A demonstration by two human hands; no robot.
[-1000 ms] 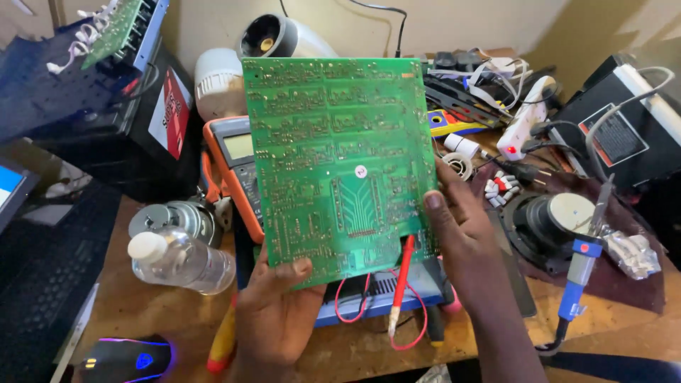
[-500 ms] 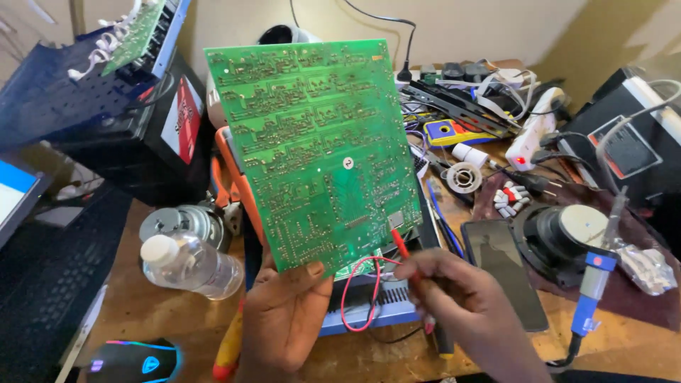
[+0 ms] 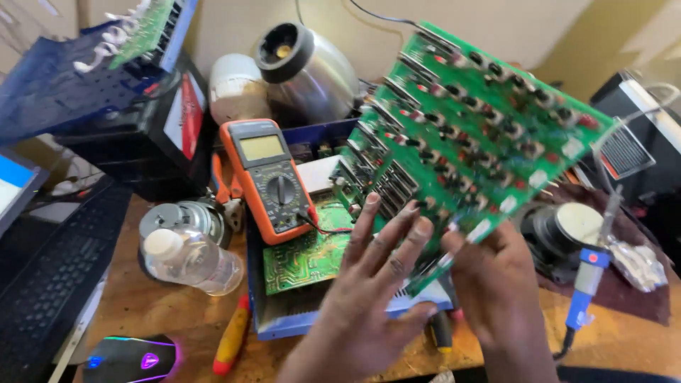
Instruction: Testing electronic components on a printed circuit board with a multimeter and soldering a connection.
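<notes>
Both hands grip the green board [image 3: 468, 135], lifted and tilted above the table [image 3: 142, 312], component side up: left hand [image 3: 376, 269] fingers spread on its lower edge, right hand [image 3: 496, 284] pinching the corner. Meter [image 3: 273, 177] lies unused.

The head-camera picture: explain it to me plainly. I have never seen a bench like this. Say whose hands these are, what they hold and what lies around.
The view comes from a camera on a person's head, looking down at their own bare hands over a cluttered wooden workbench. The left hand and the right hand together hold a large green circuit board, tilted, its component side up. Beneath it lies a smaller green board on a blue case. An orange multimeter leans beside it. Nearer the left sit a clear plastic bottle, a red-and-yellow screwdriver and a glowing mouse. A blue-handled soldering iron stands on the right.
</notes>
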